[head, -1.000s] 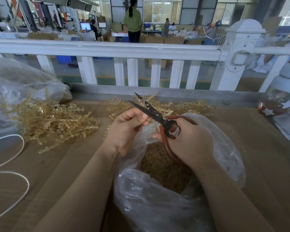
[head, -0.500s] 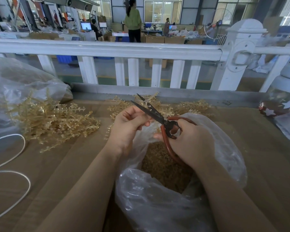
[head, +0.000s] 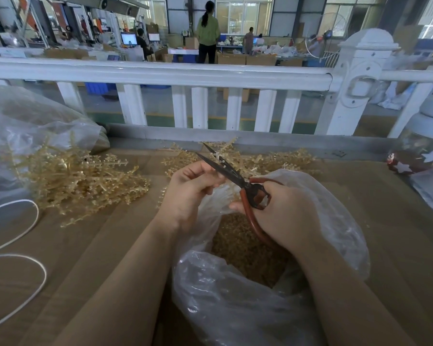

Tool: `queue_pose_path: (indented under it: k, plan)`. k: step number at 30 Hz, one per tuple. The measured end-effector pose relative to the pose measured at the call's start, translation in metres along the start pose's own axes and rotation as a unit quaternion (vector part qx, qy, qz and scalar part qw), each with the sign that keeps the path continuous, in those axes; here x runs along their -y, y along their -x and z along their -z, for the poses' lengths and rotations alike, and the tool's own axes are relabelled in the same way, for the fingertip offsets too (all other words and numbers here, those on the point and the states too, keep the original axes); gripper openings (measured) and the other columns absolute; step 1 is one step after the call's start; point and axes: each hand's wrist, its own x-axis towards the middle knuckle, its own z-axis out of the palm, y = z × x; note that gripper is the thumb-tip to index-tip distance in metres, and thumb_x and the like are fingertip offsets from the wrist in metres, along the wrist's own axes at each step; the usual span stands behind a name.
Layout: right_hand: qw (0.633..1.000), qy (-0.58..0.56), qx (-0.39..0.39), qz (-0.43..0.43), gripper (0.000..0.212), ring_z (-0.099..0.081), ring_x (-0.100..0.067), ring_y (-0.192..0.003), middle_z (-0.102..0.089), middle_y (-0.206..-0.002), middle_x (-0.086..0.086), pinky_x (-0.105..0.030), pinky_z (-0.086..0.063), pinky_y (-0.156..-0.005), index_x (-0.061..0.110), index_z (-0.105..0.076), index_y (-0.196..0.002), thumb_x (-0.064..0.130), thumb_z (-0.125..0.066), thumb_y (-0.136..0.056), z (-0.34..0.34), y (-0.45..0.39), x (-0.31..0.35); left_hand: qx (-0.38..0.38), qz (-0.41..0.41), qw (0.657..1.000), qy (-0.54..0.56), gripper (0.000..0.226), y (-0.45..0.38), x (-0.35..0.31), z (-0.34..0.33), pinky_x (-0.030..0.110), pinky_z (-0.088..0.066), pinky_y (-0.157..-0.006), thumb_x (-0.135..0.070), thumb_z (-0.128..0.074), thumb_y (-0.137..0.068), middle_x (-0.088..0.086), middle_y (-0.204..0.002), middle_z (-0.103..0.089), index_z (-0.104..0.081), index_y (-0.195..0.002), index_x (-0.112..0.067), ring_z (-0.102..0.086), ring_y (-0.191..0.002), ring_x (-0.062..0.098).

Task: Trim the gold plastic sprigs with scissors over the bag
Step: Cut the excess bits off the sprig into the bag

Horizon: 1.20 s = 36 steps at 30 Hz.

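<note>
My right hand (head: pixel 283 216) grips scissors (head: pixel 229 174) with red-brown loop handles and dark blades, which stand apart and point up and to the left. My left hand (head: pixel 190 193) is closed on a thin pale sprig piece (head: pixel 220 161) that sits between the blades. Both hands are above a clear plastic bag (head: pixel 235 303) holding gold cut bits (head: pixel 245 250). A heap of gold plastic sprigs (head: pixel 75 178) lies at the left, and another heap (head: pixel 275 161) lies behind the hands.
A second clear bag (head: pixel 23 126) lies at the far left, with loops of white cord (head: pixel 20 245) beside it. A white railing (head: pixel 160 73) runs along the table's far edge. A jar with white stars (head: pixel 420 158) stands at the right. People stand far behind.
The hands and scissors have shifted slightly; the blades stay apart around the sprig piece. The heaps and the bag have not moved.
</note>
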Motion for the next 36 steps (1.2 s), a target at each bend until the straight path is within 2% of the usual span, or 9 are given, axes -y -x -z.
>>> queue_pose_path:
  k: [3,8,14,17,19,23,29,33,36]
  plan:
    - [1.0,0.0,0.005,-0.001,0.094,-0.053,0.0,-0.074,-0.07,-0.09,0.018,-0.006,-0.031,-0.063,0.032,-0.07,-0.109,0.1,-0.026,-0.062,0.0001,-0.0004,0.0003,0.021,0.003,0.999,0.024,0.011,-0.0005,0.0005,0.0026,0.022,-0.042,-0.064,-0.002,-0.064,-0.076,0.003,-0.065,-0.06,-0.068,-0.073,-0.011,-0.049,-0.065,0.013]
    - [1.0,0.001,-0.002,-0.008,0.094,-0.05,0.001,-0.065,-0.056,-0.073,0.023,-0.009,-0.035,-0.06,0.031,-0.07,-0.096,0.103,-0.02,-0.061,0.0012,-0.0006,0.0008,0.028,0.019,0.998,0.057,0.007,-0.0009,0.0011,0.0042,0.022,-0.05,-0.068,-0.001,-0.065,-0.077,0.005,-0.07,-0.061,-0.068,-0.079,-0.006,-0.053,-0.064,0.013]
    - [1.0,-0.011,0.028,-0.005,0.086,-0.054,-0.001,-0.079,-0.073,-0.097,0.016,-0.015,-0.038,-0.069,0.032,-0.071,-0.113,0.096,-0.038,-0.064,0.0006,-0.0008,-0.0012,0.029,0.028,0.998,0.057,0.005,-0.0011,0.0011,0.0028,0.022,-0.05,-0.066,0.0,-0.062,-0.077,0.005,-0.067,-0.061,-0.062,-0.081,-0.003,-0.055,-0.062,0.013]
    - [0.999,-0.011,0.038,-0.007,0.086,-0.055,0.0,-0.084,-0.072,-0.103,0.016,-0.01,-0.034,-0.067,0.035,-0.068,-0.116,0.097,-0.037,-0.064,0.001,-0.0002,-0.0015,0.026,0.023,0.998,0.056,0.009,0.0002,0.0006,0.0003,0.023,-0.051,-0.066,0.002,-0.06,-0.074,0.005,-0.068,-0.061,-0.063,-0.08,-0.005,-0.055,-0.062,0.013]
    - [1.0,0.003,0.025,-0.006,0.088,-0.055,0.0,-0.085,-0.072,-0.103,0.017,-0.013,-0.035,-0.068,0.034,-0.067,-0.116,0.098,-0.034,-0.065,0.001,0.0003,-0.0003,0.016,0.021,0.998,0.058,0.012,0.0007,0.0004,-0.0009,0.024,-0.052,-0.065,0.002,-0.06,-0.074,0.006,-0.068,-0.062,-0.065,-0.077,-0.008,-0.055,-0.061,0.014]
    - [1.0,0.005,0.016,-0.011,0.088,-0.057,-0.002,-0.085,-0.072,-0.102,0.016,-0.016,-0.037,-0.07,0.033,-0.067,-0.115,0.097,-0.034,-0.064,0.0004,0.0011,0.0017,0.01,0.019,0.998,0.055,0.014,0.0013,-0.0011,-0.0018,0.025,-0.052,-0.066,0.003,-0.06,-0.074,0.007,-0.07,-0.062,-0.066,-0.079,-0.009,-0.056,-0.062,0.015]
    - [1.0,-0.002,0.013,-0.007,0.091,-0.051,0.002,-0.081,-0.071,-0.099,0.018,-0.006,-0.029,-0.066,0.033,-0.068,-0.113,0.099,-0.03,-0.063,-0.0016,0.0014,0.0017,0.012,0.018,0.998,0.054,0.013,0.0022,-0.0024,-0.0009,0.025,-0.054,-0.068,0.002,-0.062,-0.076,0.008,-0.074,-0.065,-0.067,-0.081,-0.009,-0.06,-0.064,0.015]
    - [1.0,-0.003,0.017,-0.019,0.088,-0.055,0.001,-0.076,-0.063,-0.083,0.023,-0.013,-0.039,-0.067,0.035,-0.067,-0.104,0.101,-0.027,-0.063,-0.0018,0.0003,-0.0011,0.008,0.016,0.999,0.036,0.023,0.0033,-0.0032,-0.0002,0.025,-0.057,-0.068,0.004,-0.058,-0.09,0.011,-0.082,-0.074,-0.074,-0.083,-0.011,-0.069,-0.07,0.018]
    - [1.0,-0.006,0.015,-0.019,0.089,-0.053,0.002,-0.073,-0.058,-0.08,0.025,-0.011,-0.036,-0.065,0.036,-0.066,-0.101,0.104,-0.024,-0.06,-0.0008,-0.0007,-0.0023,0.009,0.01,0.999,0.03,0.009,0.0037,-0.0049,-0.0001,0.024,-0.058,-0.069,-0.003,-0.063,-0.086,0.011,-0.081,-0.075,-0.071,-0.087,-0.007,-0.071,-0.07,0.017]
